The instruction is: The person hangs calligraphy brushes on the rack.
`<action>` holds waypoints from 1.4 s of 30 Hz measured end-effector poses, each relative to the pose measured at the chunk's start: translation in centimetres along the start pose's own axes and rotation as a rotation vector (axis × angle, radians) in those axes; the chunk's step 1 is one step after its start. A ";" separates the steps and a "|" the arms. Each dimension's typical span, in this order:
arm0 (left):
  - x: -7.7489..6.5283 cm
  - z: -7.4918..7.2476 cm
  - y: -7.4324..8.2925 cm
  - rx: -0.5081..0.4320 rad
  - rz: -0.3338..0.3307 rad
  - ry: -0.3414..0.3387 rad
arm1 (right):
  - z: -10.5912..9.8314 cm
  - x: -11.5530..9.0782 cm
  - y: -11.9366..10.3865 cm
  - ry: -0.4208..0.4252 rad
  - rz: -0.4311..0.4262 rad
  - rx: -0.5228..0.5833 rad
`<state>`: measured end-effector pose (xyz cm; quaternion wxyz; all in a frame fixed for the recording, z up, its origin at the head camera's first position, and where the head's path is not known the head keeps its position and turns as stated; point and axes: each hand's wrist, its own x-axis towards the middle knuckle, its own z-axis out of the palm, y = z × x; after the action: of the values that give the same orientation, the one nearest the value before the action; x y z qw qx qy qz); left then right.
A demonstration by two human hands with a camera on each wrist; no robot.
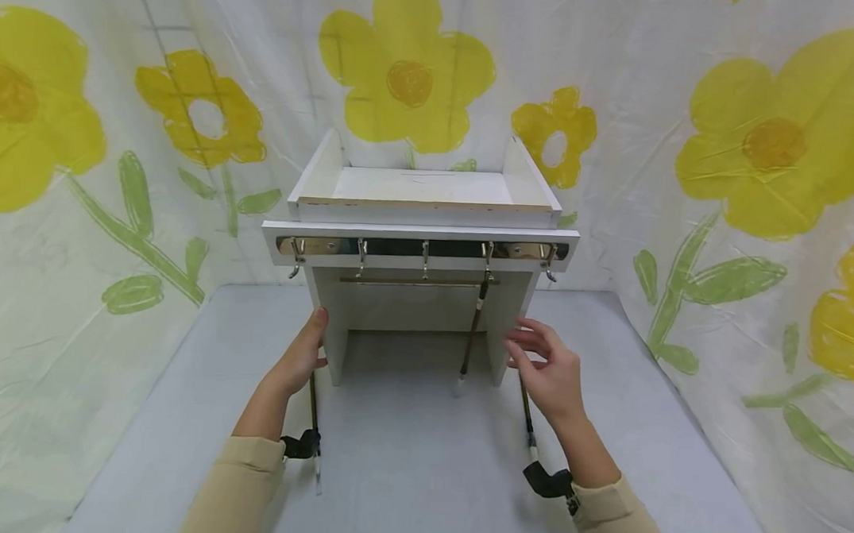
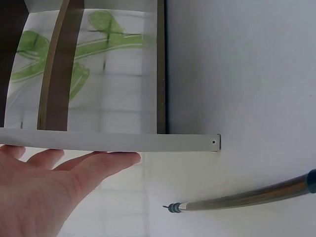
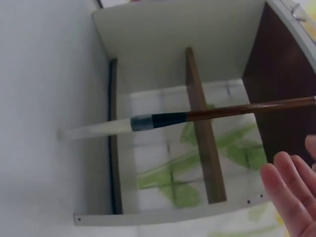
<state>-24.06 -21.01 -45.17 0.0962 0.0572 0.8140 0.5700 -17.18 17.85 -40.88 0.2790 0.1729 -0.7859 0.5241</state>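
A white wooden rack (image 1: 422,216) stands in front of me, with a metal hook strip (image 1: 392,247) across its front. From one of the right-hand hooks hangs a brush (image 3: 222,112) with a brown handle, dark collar and white tip pointing down. My left hand (image 1: 297,356) lies along the outer face of the left side panel (image 2: 173,142), fingers extended against it. Beside the right side panel (image 1: 507,334) is my right hand (image 1: 547,375), its fingers loosely bent and nothing held in them.
A second brush (image 2: 247,197) lies on the pale tabletop (image 1: 404,456) left of the rack. Another brush (image 1: 526,410) shows by my right hand. Black wrist cameras sit on both wrists. A white curtain with yellow flowers (image 1: 409,83) surrounds the table.
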 end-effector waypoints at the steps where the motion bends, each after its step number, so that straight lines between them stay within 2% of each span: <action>1: 0.0 0.0 0.0 0.002 -0.002 0.000 | -0.3 0.0 -0.3 0.018 0.032 0.010; 5: 0.0 0.0 -0.1 0.001 -0.008 0.006 | -1.4 0.0 -0.6 0.044 0.178 0.027; 9: -0.3 0.1 0.4 0.009 -0.013 0.002 | -2.3 0.2 0.5 0.015 0.335 0.037; 15: -2.0 0.3 3.1 0.015 -0.028 -0.017 | -2.7 -0.1 5.6 -0.074 0.583 0.049; 17: -1.9 0.3 2.9 0.005 -0.030 -0.017 | -2.7 -0.3 6.7 -0.098 0.634 0.041; 18: -2.0 0.4 3.1 0.000 -0.031 -0.020 | -2.6 -0.4 7.0 -0.102 0.651 0.039; 22: -1.0 0.2 1.7 -0.007 -0.021 -0.014 | -2.5 -0.7 8.1 -0.105 0.695 0.020; 27: -0.1 0.1 0.3 -0.006 -0.003 0.006 | -2.2 -1.2 9.6 -0.164 0.788 -0.045; 30: -0.1 0.1 0.2 -0.013 0.004 0.012 | -2.1 -1.5 10.4 -0.200 0.828 -0.090; 42: 0.1 0.1 0.1 0.003 -0.002 0.009 | -1.5 -2.3 12.3 -0.261 0.858 -0.254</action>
<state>-24.12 -20.91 -45.11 0.0929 0.0540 0.8153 0.5690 -21.94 23.95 -50.77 -0.0450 -0.1390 -0.8729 0.4655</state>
